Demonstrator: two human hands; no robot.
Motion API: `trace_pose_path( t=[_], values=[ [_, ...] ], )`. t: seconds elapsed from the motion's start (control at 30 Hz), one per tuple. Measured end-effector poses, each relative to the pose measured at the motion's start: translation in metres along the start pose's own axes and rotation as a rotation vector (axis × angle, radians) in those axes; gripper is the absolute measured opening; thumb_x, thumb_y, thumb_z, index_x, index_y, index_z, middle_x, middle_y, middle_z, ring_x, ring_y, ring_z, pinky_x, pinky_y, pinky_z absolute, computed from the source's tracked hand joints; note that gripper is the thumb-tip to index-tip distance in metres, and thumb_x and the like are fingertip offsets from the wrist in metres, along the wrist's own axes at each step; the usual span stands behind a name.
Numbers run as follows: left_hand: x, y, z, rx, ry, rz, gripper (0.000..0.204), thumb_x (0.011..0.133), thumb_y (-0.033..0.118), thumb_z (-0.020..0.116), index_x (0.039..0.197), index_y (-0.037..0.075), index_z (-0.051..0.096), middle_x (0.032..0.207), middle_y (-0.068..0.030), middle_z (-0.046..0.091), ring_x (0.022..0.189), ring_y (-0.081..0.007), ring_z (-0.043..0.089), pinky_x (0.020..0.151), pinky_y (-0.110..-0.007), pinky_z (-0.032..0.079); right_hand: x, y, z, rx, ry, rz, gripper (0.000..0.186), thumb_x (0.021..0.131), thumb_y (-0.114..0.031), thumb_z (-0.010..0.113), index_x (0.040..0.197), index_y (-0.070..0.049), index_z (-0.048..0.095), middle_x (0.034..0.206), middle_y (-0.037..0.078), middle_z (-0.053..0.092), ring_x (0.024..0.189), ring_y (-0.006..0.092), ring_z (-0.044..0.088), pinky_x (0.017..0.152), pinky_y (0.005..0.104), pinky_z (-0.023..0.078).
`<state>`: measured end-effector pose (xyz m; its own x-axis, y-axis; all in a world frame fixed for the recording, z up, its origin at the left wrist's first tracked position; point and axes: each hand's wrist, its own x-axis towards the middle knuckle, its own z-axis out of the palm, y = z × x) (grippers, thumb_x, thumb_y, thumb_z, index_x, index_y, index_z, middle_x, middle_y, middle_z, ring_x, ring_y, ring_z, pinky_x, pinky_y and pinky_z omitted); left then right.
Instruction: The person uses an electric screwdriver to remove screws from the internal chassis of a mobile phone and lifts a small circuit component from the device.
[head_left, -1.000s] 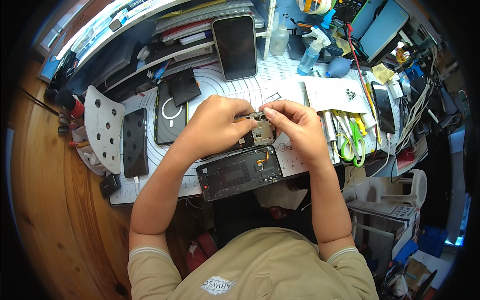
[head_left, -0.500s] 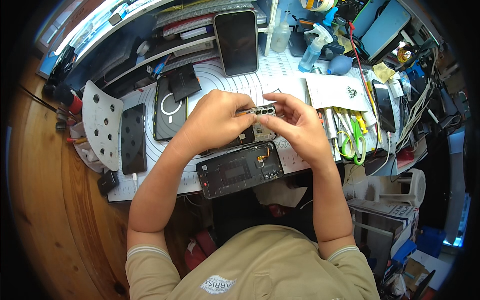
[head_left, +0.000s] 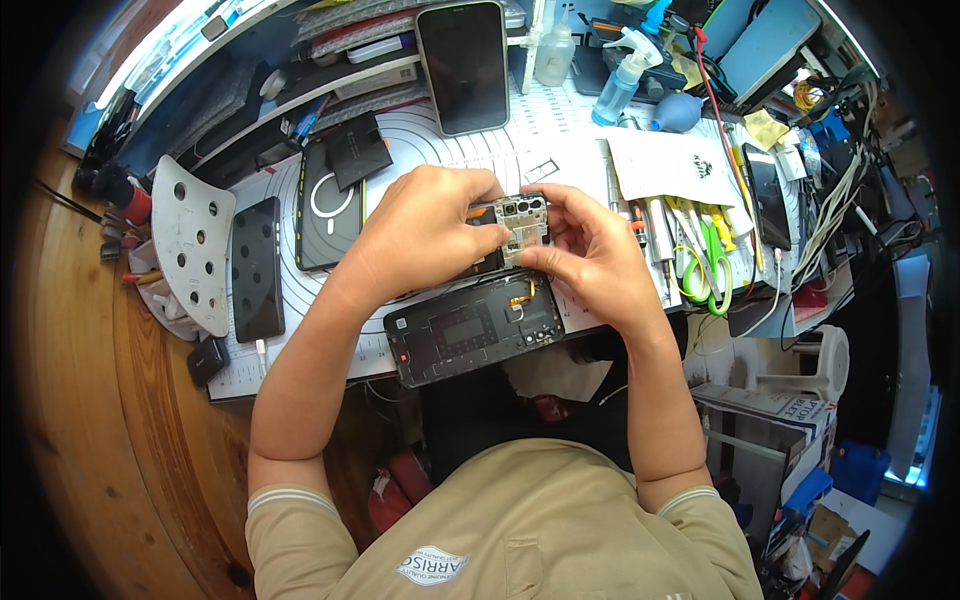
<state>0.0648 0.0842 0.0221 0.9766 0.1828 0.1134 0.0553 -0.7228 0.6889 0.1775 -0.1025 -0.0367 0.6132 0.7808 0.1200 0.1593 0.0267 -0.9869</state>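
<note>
Left hand curled around the opened phone, fingers wrapped over its left and lower part, thumb near the top edge. Right hand gripping the same opened phone from the right, fingertips pinched on its upper right corner, thumb pressed below against the exposed board. Opened phone held just above the work mat, near the middle of the desk, camera cluster at the top, inner parts facing up.

Directly below both hands, flat on the mat at the near edge: black back cover, inside facing up, thin orange ribbon visible near its right end. Touching neither hand as far as visible.

Left of the left hand: dark case with a white ring lying flat, small black square part overlapping its top. Further left: another dark phone, screen up, beside a white perforated plate.

Behind the hands: large phone with dark screen propped upright. Right of it, spray bottle and blue rubber blower. Right of the right hand: row of tools and green-handled scissors, white paper sheet above them.
</note>
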Motion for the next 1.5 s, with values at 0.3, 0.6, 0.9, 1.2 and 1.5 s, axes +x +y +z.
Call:
trace_pose_path(
  t=[0.3,0.6,0.9,1.2,1.5],
  values=[
    [0.002,-0.004,-0.004,-0.063,-0.068,-0.008,0.022,0.084,0.010,0.075,0.099,-0.006,0.071,0.075,-0.0120,0.066,0.067,-0.0119,0.056,0.064,-0.031,0.048,-0.001,0.004,0.000,-0.052,0.005,-0.045,0.059,0.078,-0.001,0.082,0.133,-0.004,0.063,0.073,0.001,0.056,0.061,0.0093,0.045,0.057,0.0274,0.041],
    [0.003,-0.008,-0.005,-0.032,-0.063,-0.002,0.024,0.085,0.011,0.072,0.102,-0.005,0.072,0.075,-0.0122,0.067,0.068,-0.0136,0.060,0.066,-0.031,0.050,-0.002,-0.005,0.001,-0.156,-0.016,-0.023,0.059,0.080,-0.006,0.082,0.136,-0.003,0.062,0.074,0.002,0.057,0.061,0.0101,0.045,0.057,0.0282,0.041],
    [0.000,-0.004,-0.005,-0.022,-0.030,-0.028,0.025,0.083,0.014,0.071,0.098,-0.006,0.071,0.069,-0.0091,0.061,0.062,-0.0124,0.052,0.060,-0.030,0.044,-0.013,-0.024,0.000,-0.350,0.124,-0.245,0.053,0.084,-0.008,0.082,0.134,-0.002,0.064,0.100,0.012,0.072,0.074,0.0136,0.061,0.070,0.0289,0.053],
    [0.003,0.000,-0.006,0.013,-0.054,-0.053,0.034,0.084,0.017,0.073,0.109,-0.007,0.071,0.070,-0.0109,0.061,0.062,-0.0135,0.050,0.059,-0.031,0.043,-0.006,-0.033,-0.080,-1.060,0.364,0.132,0.036,0.081,-0.025,0.083,0.091,0.008,0.073,0.076,0.016,0.071,0.068,0.0226,0.068,0.067,0.0348,0.053],
    [0.003,-0.008,-0.003,-0.042,-0.054,-0.148,0.040,0.080,0.023,0.070,0.110,-0.003,0.075,0.088,-0.0223,0.073,0.078,-0.0289,0.071,0.076,-0.037,0.054,0.002,-0.081,-0.128,-0.296,0.060,0.473,0.024,0.093,-0.021,0.068,0.084,0.001,0.068,0.066,0.007,0.065,0.055,0.0120,0.060,0.052,0.0254,0.047]
  ],
)
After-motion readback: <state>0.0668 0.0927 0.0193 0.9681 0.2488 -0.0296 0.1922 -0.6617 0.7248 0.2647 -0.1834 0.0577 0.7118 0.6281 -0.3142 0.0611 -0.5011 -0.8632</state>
